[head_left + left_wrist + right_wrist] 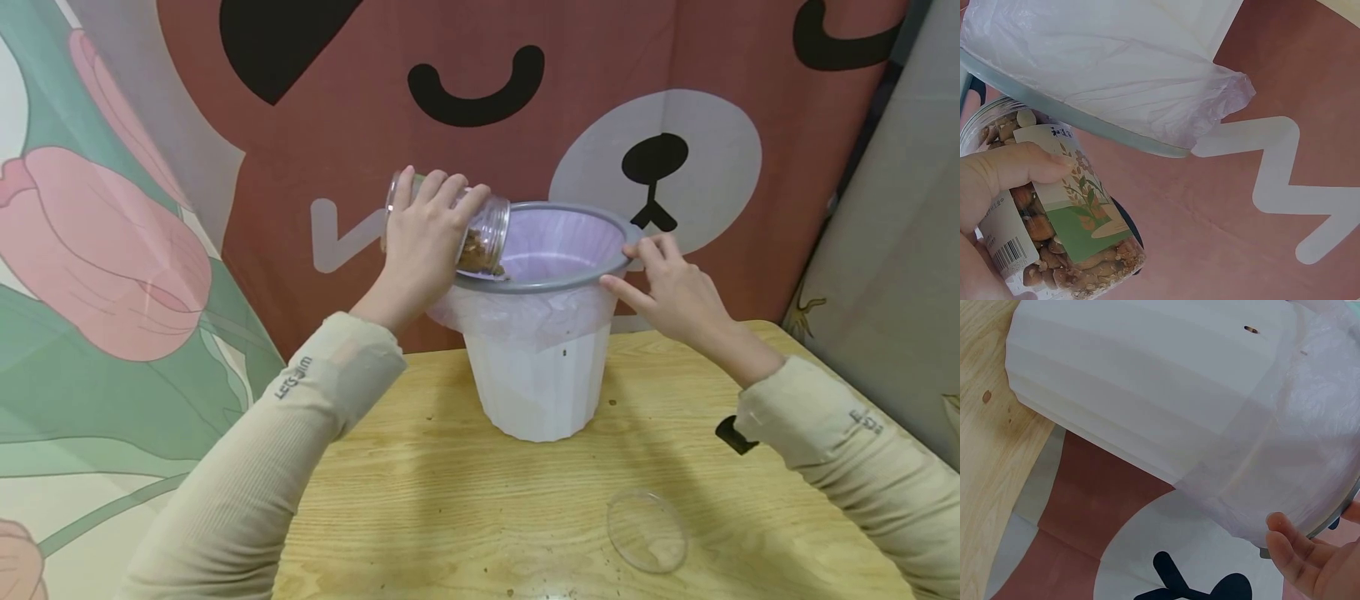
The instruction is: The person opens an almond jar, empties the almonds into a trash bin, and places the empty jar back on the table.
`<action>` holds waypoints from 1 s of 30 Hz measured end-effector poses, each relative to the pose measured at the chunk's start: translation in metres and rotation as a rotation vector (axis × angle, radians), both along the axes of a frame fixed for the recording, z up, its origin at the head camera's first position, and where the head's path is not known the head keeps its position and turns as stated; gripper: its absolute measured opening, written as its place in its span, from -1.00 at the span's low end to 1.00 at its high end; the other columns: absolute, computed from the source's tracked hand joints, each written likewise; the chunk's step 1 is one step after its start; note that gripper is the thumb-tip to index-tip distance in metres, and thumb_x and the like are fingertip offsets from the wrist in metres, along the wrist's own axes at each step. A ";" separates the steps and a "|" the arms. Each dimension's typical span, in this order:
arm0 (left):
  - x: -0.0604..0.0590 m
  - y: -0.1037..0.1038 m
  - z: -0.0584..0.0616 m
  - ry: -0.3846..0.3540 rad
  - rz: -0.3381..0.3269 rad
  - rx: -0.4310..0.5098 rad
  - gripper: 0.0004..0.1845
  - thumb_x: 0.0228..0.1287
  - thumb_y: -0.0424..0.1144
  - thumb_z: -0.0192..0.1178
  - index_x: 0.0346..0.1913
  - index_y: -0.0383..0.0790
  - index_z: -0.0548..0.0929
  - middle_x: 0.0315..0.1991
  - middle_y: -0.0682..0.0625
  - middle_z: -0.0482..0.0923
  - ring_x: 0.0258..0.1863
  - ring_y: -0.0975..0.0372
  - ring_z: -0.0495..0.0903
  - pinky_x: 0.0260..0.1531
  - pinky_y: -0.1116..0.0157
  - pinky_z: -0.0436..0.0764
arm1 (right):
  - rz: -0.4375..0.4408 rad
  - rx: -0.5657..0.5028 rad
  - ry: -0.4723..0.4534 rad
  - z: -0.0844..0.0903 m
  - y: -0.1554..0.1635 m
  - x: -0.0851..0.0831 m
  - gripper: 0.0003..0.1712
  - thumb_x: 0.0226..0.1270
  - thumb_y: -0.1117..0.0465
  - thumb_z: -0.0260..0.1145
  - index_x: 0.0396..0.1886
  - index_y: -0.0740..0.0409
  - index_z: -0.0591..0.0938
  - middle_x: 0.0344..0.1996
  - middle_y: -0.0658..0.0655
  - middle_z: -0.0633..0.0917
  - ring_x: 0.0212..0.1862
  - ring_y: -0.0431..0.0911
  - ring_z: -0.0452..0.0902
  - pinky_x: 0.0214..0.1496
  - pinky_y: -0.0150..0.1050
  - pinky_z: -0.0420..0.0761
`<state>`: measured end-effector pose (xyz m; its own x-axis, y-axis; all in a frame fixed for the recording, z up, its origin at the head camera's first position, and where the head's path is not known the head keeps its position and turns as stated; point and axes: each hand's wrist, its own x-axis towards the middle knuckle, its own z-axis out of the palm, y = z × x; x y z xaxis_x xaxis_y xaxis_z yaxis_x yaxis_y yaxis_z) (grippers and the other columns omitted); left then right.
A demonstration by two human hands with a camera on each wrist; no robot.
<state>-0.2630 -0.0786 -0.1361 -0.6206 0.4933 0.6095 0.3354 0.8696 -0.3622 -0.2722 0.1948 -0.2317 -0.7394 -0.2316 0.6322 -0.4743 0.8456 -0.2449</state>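
In the head view my left hand (426, 242) grips a clear jar (495, 218), tipped on its side with its mouth over the left of the bin's rim. Brown nut-like pieces (477, 252) lie toward the mouth. The left wrist view shows the jar's green and white label (1088, 206) and my thumb across it. A white ribbed trash bin (536, 383) stands upright, lined with a thin purplish bag (558, 246) under a grey rim ring (517, 286). With thumb and fingers, my right hand (678, 287) holds the right side of that ring.
A clear round lid (647, 531) lies on the wooden table (450, 517) near the front. Small dark crumbs are scattered about the tabletop. Close behind the bin hangs a printed bear curtain (337, 108), with a flowered one (112, 250) at the left.
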 end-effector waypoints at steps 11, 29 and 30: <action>-0.001 0.001 0.000 0.026 -0.017 -0.021 -0.37 0.06 -0.57 0.02 0.21 -0.01 0.36 0.14 -0.02 0.33 0.17 0.10 0.17 0.25 0.09 -0.20 | 0.001 -0.003 0.000 -0.001 0.000 -0.001 -0.37 0.24 -0.20 0.05 0.01 0.25 0.35 0.01 0.32 0.30 -0.70 -0.06 0.31 -0.69 -0.22 0.34; -0.002 0.000 0.006 0.040 -0.050 -0.046 -0.35 -0.01 -0.56 0.09 0.19 -0.02 0.36 0.14 -0.03 0.33 0.17 0.10 0.17 0.24 0.08 -0.21 | -0.001 0.000 0.005 -0.001 0.001 -0.002 -0.38 0.25 -0.19 0.04 0.01 0.26 0.35 0.01 0.32 0.30 -0.71 -0.06 0.30 -0.68 -0.22 0.34; -0.002 0.000 0.006 0.041 -0.051 -0.049 -0.35 -0.02 -0.55 0.10 0.19 -0.02 0.35 0.14 -0.03 0.32 0.17 0.09 0.17 0.25 0.08 -0.21 | 0.000 0.000 0.006 -0.002 0.001 -0.002 -0.38 0.25 -0.19 0.04 0.01 0.26 0.35 0.01 0.32 0.30 -0.71 -0.06 0.29 -0.68 -0.22 0.34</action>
